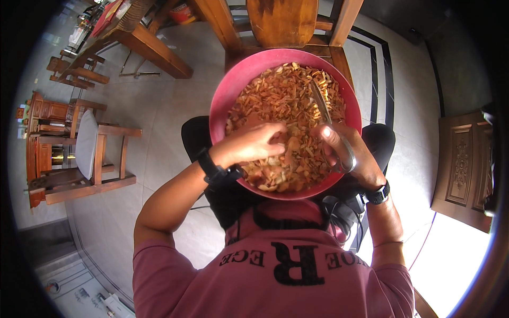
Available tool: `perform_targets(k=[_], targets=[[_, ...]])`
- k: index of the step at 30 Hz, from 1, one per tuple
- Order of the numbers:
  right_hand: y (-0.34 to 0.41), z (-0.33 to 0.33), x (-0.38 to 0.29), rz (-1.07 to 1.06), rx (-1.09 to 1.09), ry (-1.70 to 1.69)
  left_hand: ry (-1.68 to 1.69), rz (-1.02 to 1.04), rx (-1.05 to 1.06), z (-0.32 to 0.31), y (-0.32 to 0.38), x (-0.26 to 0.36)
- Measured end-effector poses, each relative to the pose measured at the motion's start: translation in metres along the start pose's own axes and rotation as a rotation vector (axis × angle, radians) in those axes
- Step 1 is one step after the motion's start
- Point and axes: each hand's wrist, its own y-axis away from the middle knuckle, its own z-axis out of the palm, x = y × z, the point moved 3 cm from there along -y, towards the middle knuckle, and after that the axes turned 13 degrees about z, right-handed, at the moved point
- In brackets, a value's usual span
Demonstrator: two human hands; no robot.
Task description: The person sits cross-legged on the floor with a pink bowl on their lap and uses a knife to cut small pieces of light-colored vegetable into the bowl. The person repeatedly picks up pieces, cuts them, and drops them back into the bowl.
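A pink plastic basin (224, 95) sits in front of me, close to my lap, full of small chopped, dried-looking orange and tan pieces (278, 87). My right hand (356, 147) grips a pair of metal scissors (321, 101) over the basin's right side. The scissors' blades point away from me across the pieces, and a handle loop shows by my fingers. On the left, my left hand (256, 141) reaches over the near rim, low over the pieces. Its thumb and forefinger are curled and apart, with nothing seen between them; the other fingers are partly hidden.
Beyond the basin stands a wooden chair (284, 24), its seat partly under the basin. A wooden table (155, 51) is at the upper left, and a chair with a light cushion (86, 143) stands left. Black cables (338, 214) hang near my right forearm. A carved door (459, 167) is at right.
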Motion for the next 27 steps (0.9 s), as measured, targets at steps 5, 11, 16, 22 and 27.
perform_targets(k=[5, 11, 16, 22, 27], targets=[[0.000, -0.001, 0.004, -0.001, -0.008, -0.016, -0.247, 0.018, 0.014, 0.014, -0.010, 0.002], [0.005, -0.004, 0.010, 0.023, -0.026, -0.062, -0.077, 0.019, -0.009, 0.009, -0.014, 0.004], [0.007, -0.002, 0.012, 0.011, -0.050, -0.001, 0.465, -0.172, 0.165, -0.007, -0.004, 0.006], [0.006, 0.020, 0.010, -0.084, -0.181, -0.041, 0.796, -0.106, 0.536, -0.025, 0.004, 0.011], [-0.004, 0.031, 0.004, -0.081, -0.169, 0.055, 0.826, -0.103, 0.632, -0.024, -0.001, 0.014]])
